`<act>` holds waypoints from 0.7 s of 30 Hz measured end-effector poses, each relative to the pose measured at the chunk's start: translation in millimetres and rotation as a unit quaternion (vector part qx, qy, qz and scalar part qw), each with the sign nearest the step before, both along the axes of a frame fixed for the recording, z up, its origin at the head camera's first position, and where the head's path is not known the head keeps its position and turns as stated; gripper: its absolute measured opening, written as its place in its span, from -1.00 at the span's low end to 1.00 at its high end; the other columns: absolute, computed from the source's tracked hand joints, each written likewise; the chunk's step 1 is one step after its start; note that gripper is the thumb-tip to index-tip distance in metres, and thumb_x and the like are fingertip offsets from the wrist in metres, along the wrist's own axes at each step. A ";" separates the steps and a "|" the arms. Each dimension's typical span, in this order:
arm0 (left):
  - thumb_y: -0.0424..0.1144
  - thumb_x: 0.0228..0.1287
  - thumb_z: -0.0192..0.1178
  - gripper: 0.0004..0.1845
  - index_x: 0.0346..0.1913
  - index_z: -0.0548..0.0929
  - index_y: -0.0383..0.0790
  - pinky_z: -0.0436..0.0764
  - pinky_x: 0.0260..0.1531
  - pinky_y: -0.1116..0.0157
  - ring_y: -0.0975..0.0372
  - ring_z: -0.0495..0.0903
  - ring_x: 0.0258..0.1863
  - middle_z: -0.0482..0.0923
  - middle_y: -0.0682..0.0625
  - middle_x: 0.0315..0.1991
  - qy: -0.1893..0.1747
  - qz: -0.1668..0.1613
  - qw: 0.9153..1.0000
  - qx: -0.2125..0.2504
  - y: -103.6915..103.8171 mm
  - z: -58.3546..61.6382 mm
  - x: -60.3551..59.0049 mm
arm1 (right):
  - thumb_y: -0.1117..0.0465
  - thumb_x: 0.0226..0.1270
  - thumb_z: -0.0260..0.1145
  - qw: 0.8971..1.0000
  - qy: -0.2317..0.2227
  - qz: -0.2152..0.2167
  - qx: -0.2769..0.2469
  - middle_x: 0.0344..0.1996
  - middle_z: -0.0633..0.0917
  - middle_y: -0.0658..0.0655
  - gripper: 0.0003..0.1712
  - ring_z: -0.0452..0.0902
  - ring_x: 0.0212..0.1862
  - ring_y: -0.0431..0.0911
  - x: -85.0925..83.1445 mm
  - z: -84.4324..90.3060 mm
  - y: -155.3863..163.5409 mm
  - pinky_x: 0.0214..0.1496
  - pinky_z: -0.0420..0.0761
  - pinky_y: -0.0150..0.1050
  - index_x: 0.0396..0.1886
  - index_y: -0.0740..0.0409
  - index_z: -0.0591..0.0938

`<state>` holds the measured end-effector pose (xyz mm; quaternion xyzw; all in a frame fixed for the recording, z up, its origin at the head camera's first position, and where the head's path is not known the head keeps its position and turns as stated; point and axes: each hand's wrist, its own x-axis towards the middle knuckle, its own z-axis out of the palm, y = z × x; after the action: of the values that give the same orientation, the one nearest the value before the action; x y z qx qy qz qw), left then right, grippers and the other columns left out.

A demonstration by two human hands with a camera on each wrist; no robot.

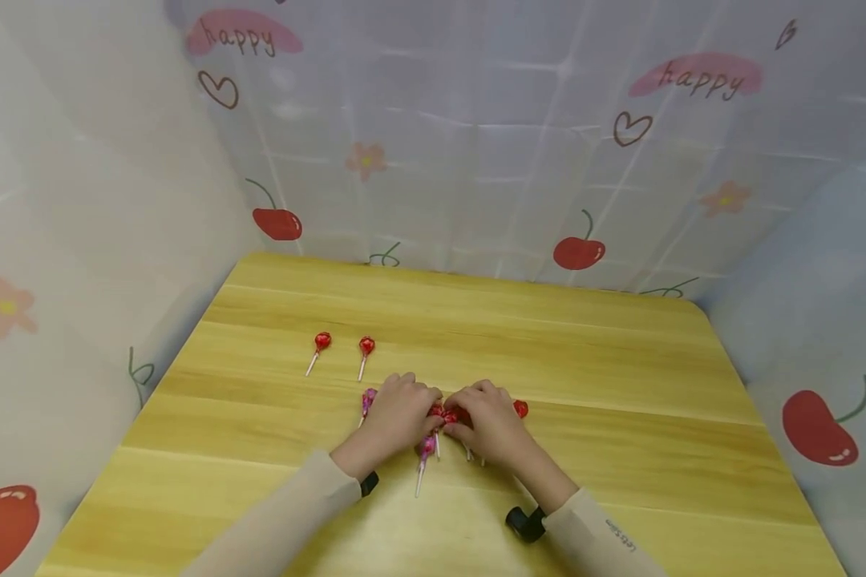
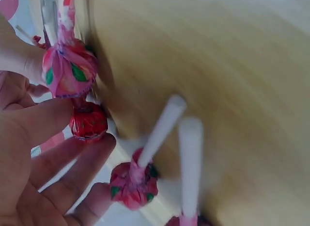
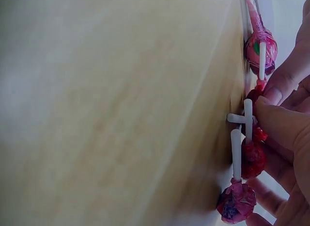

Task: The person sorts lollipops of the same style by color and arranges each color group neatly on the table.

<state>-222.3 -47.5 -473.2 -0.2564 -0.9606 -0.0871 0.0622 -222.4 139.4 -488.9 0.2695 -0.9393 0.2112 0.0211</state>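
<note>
Head view: two beige sleeves (image 1: 289,513) coming in from the near edge, converging at mid-table (image 1: 592,377). Left hand (image 1: 398,415) palm down, fingers curled inward over a cluster of lollipops (image 1: 447,417); right hand (image 1: 489,423) likewise curled from the other side, fingertips nearly meeting the left's. Red heads peeking between the two hands, one more red head (image 1: 521,409) just right of the right hand. Pink lollipop (image 1: 426,453) below the hands, head up, stick slanting toward the near edge; another pink one (image 1: 367,399) half hidden at the left hand's outer side. Two red lollipops (image 1: 320,346) (image 1: 365,351) apart on the far left, heads away, sticks pointing near and slightly left. Cherry-print curtain (image 1: 577,160) behind.

Left wrist view: fingers (image 2: 58,153) pinching a small red wrapped head (image 2: 88,121), a pink wrapped one (image 2: 69,68) touching just above it. Two white sticks (image 2: 162,126) (image 2: 190,163) lying on the wood, long axes running up the frame, heads toward the bottom.

Right wrist view: fingertips (image 3: 278,117) pressed on crossed white sticks (image 3: 247,120) at the table edge, gripping them. Red heads below, pink head (image 3: 260,47) above, sticks running vertically in frame.
</note>
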 end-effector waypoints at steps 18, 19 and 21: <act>-0.16 0.24 0.38 -0.74 -0.04 0.77 -0.14 0.44 0.00 0.05 0.04 0.56 -0.13 0.76 -0.02 -0.12 -0.062 0.052 0.991 0.110 -0.9 37.1 -28.4 | -0.03 0.23 0.46 1.000 -0.002 -0.005 -0.001 -0.17 0.74 -0.13 -0.72 0.46 0.02 -0.08 -2.7 -1.0 1.6 -0.02 0.32 -0.14 -0.09 -0.10 0.75; -0.16 0.24 0.38 -0.73 -0.02 0.76 -0.14 0.45 0.02 0.03 0.02 0.57 -0.10 0.75 -0.02 -0.11 -0.062 0.054 0.990 0.111 -2.2 41.7 -32.9 | -0.03 0.22 0.47 1.000 -0.001 -0.006 0.000 -0.18 0.74 -0.13 -0.72 0.46 0.01 -0.08 -2.3 -0.8 1.8 -0.02 0.32 -0.14 -0.10 -0.10 0.75; -0.15 0.24 0.38 -0.71 0.01 0.75 -0.14 0.45 0.04 0.03 0.03 0.57 -0.10 0.74 -0.02 -0.11 -0.059 0.059 0.991 0.106 -5.2 48.1 -42.8 | -0.02 0.21 0.47 1.000 0.002 -0.010 0.005 -0.20 0.74 -0.14 -0.73 0.45 0.00 -0.08 -1.8 -0.8 1.8 -0.04 0.32 -0.14 -0.11 -0.11 0.75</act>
<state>-265.0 -52.7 -425.1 -0.1856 -0.9614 -0.1995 0.0375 -224.2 141.2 -489.7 0.2608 -0.9430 0.2056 0.0233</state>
